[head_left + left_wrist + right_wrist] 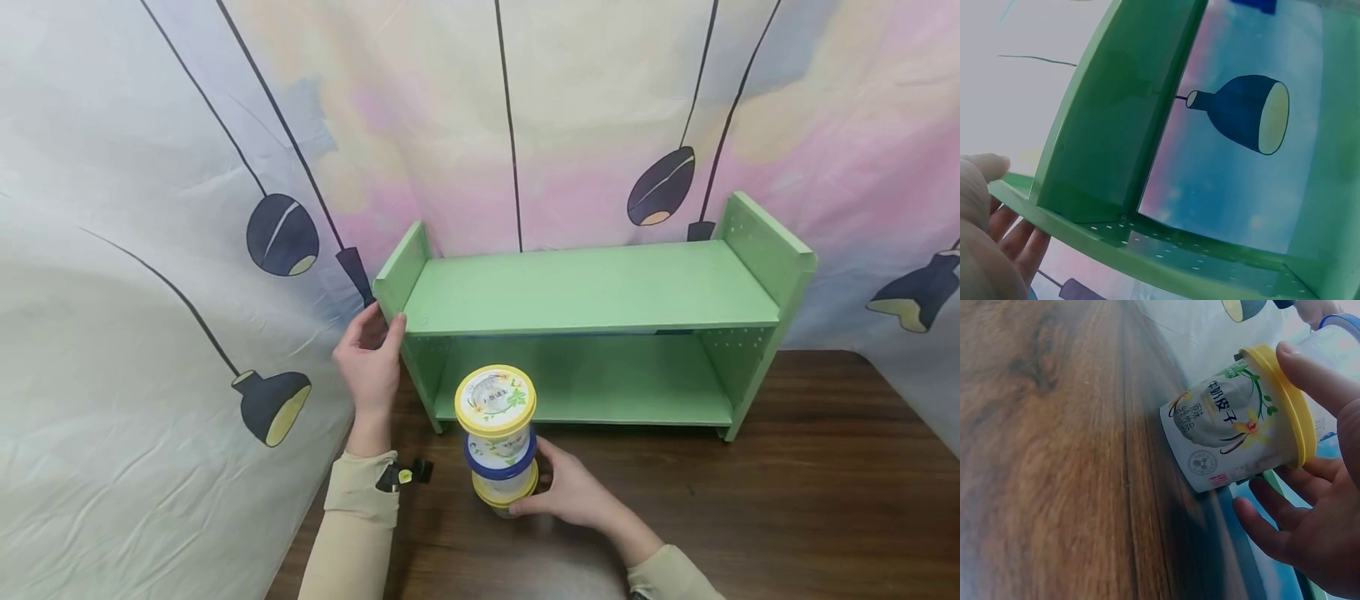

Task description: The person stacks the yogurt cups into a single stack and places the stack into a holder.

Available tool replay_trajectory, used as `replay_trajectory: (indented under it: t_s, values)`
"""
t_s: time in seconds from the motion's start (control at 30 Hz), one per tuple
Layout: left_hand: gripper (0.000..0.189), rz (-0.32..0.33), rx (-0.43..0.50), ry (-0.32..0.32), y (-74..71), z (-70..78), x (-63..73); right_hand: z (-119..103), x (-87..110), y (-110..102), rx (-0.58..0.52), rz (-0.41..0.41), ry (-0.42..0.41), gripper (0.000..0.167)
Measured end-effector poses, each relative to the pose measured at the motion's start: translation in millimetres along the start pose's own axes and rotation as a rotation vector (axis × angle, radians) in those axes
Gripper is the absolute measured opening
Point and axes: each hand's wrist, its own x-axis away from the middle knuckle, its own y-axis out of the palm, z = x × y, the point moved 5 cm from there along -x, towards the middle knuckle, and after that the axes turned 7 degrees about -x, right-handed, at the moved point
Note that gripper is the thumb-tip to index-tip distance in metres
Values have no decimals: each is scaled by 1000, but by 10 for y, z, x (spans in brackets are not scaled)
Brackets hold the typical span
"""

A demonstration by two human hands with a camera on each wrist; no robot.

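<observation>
A green two-tier shelf [585,287] stands on a dark wooden table. My left hand [371,358] grips the front edge of its left side panel [1094,240], thumb on one face and fingers on the other. In front of the shelf, toward its left, three tubs are stacked. The top tub [495,400] has a yellow lid, the middle tub [501,457] a blue one. At the bottom is a white yogurt-style tub [1229,425] with a yellow lid and printed flowers. My right hand [573,487] holds this lowest tub around its lid from the right.
Behind the shelf hangs a cloth backdrop [592,108] printed with dark lamps; it also runs along the left. Wooden tabletop [840,483] extends to the right of my right hand. The upper board [585,287] overhangs the lower board [622,375].
</observation>
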Motion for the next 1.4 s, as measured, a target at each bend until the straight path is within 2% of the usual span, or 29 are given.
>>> replay_trajectory:
  t_s: [0.23,0.43,0.57,1.0,1.4]
  values:
    - [24,17,-63,33,-11,41,-70,-2,-11,32,-2,-17,-13,89]
    - [19,-2,-145,46,-26,98,-103,-7,-13,41,-2,-9,-16,91]
    - [19,-18,-182,28,-23,101,-110,-10,-13,27,19,9,-16,93]
    - [21,-18,-167,-14,-41,96,-107,-29,-11,23,74,43,-23,92]
    - [21,-15,-155,-14,-34,96,-107,-52,-2,24,16,33,-15,93]
